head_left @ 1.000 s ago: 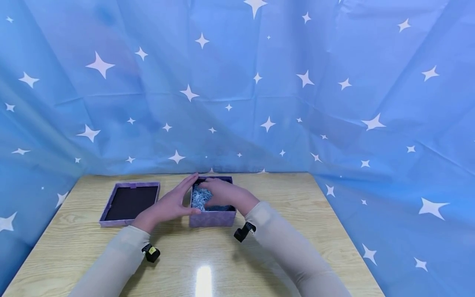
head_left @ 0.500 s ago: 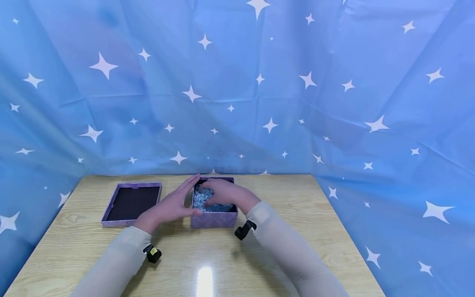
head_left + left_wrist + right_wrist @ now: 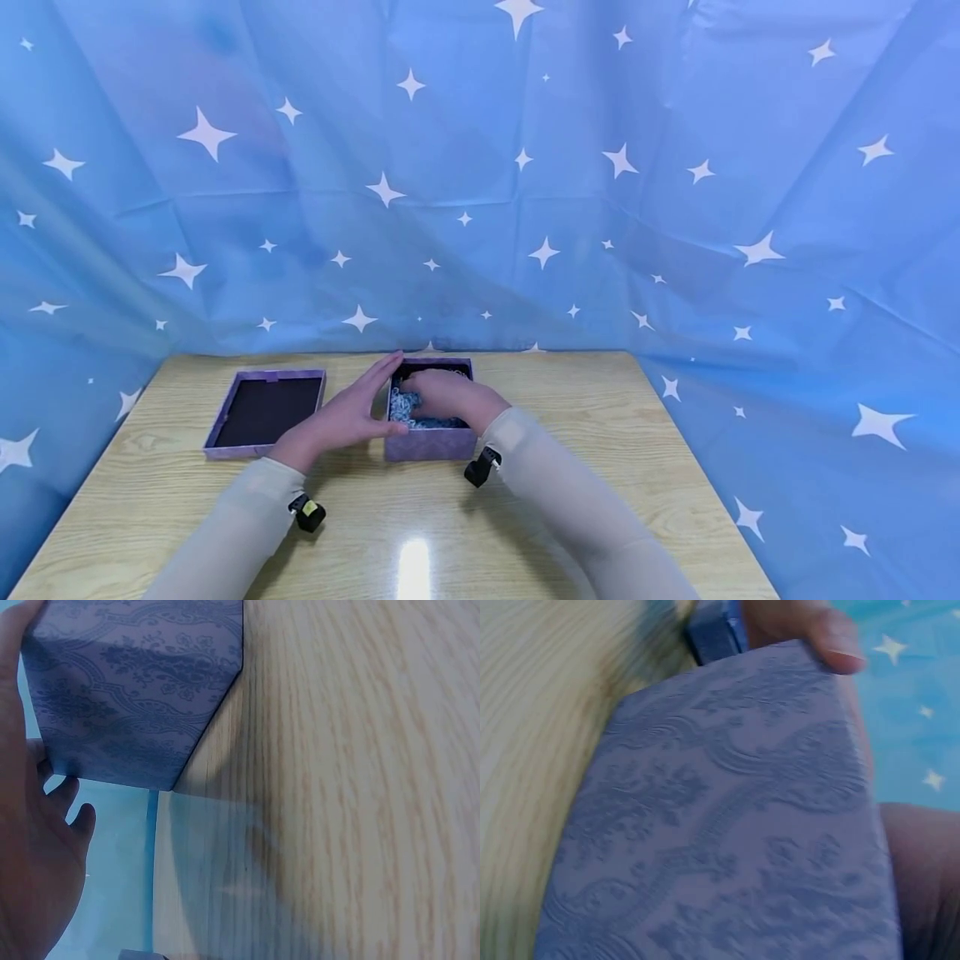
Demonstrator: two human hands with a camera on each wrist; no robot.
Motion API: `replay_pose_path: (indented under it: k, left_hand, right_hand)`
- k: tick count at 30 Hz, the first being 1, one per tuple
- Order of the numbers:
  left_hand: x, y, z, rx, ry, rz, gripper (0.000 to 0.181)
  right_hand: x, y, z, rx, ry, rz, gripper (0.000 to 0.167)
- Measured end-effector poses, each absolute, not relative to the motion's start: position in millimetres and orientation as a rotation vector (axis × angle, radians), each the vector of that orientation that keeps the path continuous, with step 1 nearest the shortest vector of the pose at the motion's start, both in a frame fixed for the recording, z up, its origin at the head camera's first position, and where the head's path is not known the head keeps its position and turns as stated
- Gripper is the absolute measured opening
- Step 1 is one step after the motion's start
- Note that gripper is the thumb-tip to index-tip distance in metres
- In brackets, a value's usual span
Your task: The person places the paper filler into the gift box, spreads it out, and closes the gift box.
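Observation:
In the head view a purple patterned box (image 3: pixel 430 446) stands open at the back of the table, with blue crinkled filling (image 3: pixel 403 406) inside. My left hand (image 3: pixel 337 421) grips its left side, thumb on the near corner and fingers at the far one. My right hand (image 3: pixel 450 396) reaches in over the right part; its fingertips are hidden among the filling. The left wrist view has the box wall (image 3: pixel 142 682) with my left hand (image 3: pixel 37 847) curled beside it. The box wall (image 3: pixel 727 802) hides most of my right hand (image 3: pixel 930 877) in the right wrist view.
Left of the box lies a shallow purple lid (image 3: pixel 270 412), its black inside facing up. The wooden table (image 3: pixel 360 533) ends at a blue curtain (image 3: pixel 480 167) with white stars, which hangs behind and along the sides.
My right hand has shifted slightly and sits lower among the filling, with its wrist a little further left. My left hand keeps its hold on the box.

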State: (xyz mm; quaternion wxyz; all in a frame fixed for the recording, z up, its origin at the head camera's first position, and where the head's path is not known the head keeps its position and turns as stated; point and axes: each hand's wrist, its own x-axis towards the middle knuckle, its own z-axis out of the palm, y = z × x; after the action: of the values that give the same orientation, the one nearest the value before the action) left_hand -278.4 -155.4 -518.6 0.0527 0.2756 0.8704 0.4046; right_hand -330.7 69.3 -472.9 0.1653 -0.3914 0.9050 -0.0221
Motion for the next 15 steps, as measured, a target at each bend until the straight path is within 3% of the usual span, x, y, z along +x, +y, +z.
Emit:
replay_pose_path:
  k: [5,15]
  left_hand:
    - [-278,-155,-519,0.819,2.644,1.225,0.122]
    - [-278,-153,-516,0.835,2.658,1.214,0.121]
  right_hand:
    - [-328,80,-464,-1.147,2.58,-0.199,0.059]
    - [-318,85,-468,-1.254,2.55,-0.235,0.045]
